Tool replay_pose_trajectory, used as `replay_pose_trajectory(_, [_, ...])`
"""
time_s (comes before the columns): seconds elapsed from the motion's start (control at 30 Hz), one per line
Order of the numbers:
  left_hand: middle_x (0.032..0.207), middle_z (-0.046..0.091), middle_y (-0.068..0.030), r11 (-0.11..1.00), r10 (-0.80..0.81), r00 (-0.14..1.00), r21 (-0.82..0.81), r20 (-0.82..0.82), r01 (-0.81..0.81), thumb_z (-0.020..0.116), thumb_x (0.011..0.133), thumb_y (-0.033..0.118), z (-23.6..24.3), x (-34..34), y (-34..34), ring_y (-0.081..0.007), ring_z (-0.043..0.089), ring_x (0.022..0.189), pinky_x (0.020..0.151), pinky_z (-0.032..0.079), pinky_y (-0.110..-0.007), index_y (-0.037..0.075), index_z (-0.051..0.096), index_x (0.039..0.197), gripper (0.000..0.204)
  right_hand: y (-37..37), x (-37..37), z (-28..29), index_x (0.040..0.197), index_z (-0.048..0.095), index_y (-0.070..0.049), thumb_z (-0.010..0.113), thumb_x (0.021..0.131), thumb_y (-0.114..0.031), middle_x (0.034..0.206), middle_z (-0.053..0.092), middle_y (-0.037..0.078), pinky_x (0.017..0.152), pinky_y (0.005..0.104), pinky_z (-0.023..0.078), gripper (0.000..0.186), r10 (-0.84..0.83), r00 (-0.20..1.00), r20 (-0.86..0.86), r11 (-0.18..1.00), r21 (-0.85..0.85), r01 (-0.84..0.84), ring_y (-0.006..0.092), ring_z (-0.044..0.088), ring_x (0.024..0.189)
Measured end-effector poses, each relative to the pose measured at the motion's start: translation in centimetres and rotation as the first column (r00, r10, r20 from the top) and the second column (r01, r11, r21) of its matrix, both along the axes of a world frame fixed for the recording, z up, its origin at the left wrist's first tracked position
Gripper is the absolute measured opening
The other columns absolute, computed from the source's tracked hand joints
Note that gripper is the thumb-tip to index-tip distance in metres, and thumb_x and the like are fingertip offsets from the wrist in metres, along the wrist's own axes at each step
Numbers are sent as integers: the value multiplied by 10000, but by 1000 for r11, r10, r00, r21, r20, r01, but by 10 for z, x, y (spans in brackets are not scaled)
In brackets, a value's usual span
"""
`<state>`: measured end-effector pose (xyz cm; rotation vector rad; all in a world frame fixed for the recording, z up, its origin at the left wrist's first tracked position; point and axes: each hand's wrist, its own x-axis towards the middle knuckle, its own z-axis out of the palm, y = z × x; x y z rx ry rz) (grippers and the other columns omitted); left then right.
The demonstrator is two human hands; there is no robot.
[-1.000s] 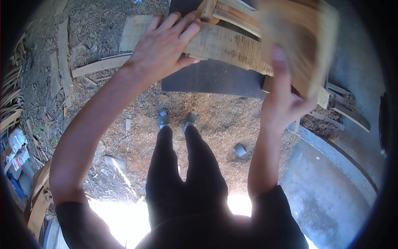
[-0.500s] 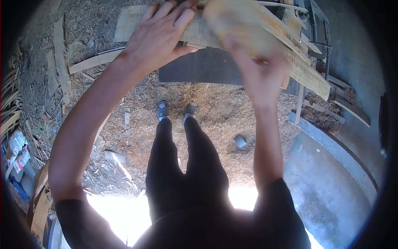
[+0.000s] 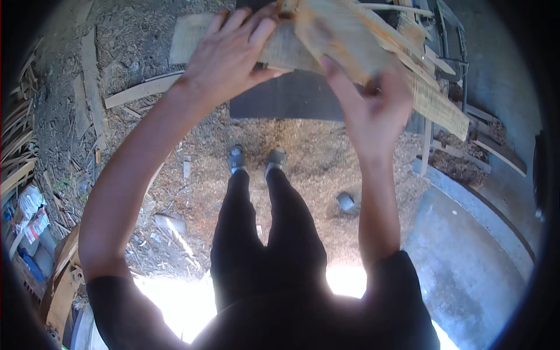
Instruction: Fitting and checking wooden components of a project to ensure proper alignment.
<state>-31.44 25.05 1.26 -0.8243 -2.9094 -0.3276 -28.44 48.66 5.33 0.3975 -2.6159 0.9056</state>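
A long pale plank (image 3: 189, 39) lies across a dark flat surface (image 3: 286, 98) at the top of the view. My left hand (image 3: 230, 55) is closed on it, fingers over the top and thumb along the near edge. My right hand (image 3: 382, 114) holds a light wooden board (image 3: 344, 44) with orange-brown streaks. It lies at an angle over the plank, its upper end close to my left fingertips. The wood under my right palm is partly hidden, and the hand is slightly blurred.
More wooden strips (image 3: 420, 35) are piled at the upper right, near a metal frame (image 3: 455, 35). Wood shavings (image 3: 303, 192) cover the ground around my feet. A small grey block (image 3: 346, 202) lies there. Scrap wood (image 3: 20, 175) is heaped at the far left; a concrete ledge (image 3: 466, 204) runs at the right.
The board in my right hand looks less blurred and sits slightly further right. My left hand stays on the plank. The whole view has shifted a little.
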Motion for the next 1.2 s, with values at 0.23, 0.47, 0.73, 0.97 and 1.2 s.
replay_pose_trajectory(0.23, [1489, 520, -92, 999, 17, 991, 32, -133, -13, 835, 813, 456, -14, -3, 9, -280, 513, 1330, 1145, 365, -482, 63, 473, 1405, 797, 14, 3, -25, 1057, 729, -4, 900, 752, -246, 903, 667, 60, 532, 303, 499, 425, -33, 994, 106, 989, -138, 48, 160, 590, 564])
replay_pose_trajectory(0.47, [1537, 490, -104, 999, 22, 998, -43, -64, -25, 848, 810, 453, -12, -5, 6, -328, 468, 1385, 1179, 334, -524, 28, 414, 1437, 874, 63, 91, -50, 1196, 719, -58, 848, 765, -78, 1094, 682, 98, 700, 291, 569, 451, -115, 993, 24, 980, -159, 118, 206, 699, 859])
replay_pose_trajectory(0.73, [1546, 470, -129, 998, 16, 996, -63, -90, -21, 856, 801, 494, -13, -9, 10, -328, 485, 1364, 1162, 346, -528, 30, 443, 1395, 860, 74, 71, -124, 1514, 484, -201, 651, 751, 27, 1477, 429, 166, 844, 442, 547, 814, -85, 987, 135, 972, 231, 52, 355, 513, 1142])
replay_pose_trajectory(0.97, [1471, 493, -143, 1000, 13, 986, 17, -164, -11, 881, 757, 502, -19, -9, 5, -327, 533, 1272, 1144, 356, -543, 49, 439, 1406, 906, 70, 56, -95, 1516, 463, -112, 631, 836, -192, 1457, 471, 195, 1004, 474, 393, 705, 67, 982, 178, 904, 406, -135, 356, 522, 1180])
replay_pose_trajectory(1.2, [1370, 526, -139, 997, 28, 986, 72, -164, -16, 914, 718, 482, -19, -10, -1, -349, 551, 1227, 1098, 390, -517, 92, 424, 1422, 942, 65, -5, -23, 1265, 652, -68, 689, 875, -329, 1212, 641, 115, 915, 446, 442, 471, 184, 956, -230, 980, 119, -160, 321, 611, 1054])
